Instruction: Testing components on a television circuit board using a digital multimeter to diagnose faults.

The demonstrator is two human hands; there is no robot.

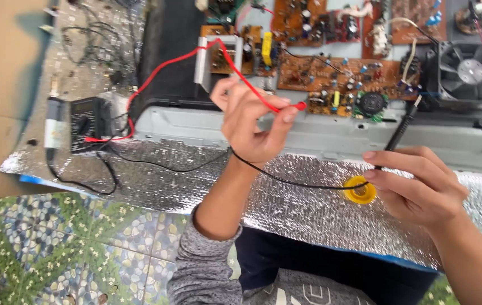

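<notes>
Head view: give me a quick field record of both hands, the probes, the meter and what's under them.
left hand: left hand pinches the red probe by its tip end
right hand: right hand holds the black probe, tip toward the circuit boards
meter: black multimeter at left on the foil mat, red and black leads plugged in
boards: brown, in an open grey chassis
fan: black cooling fan at far right
other: yellow cap on the mat by the right hand
</notes>
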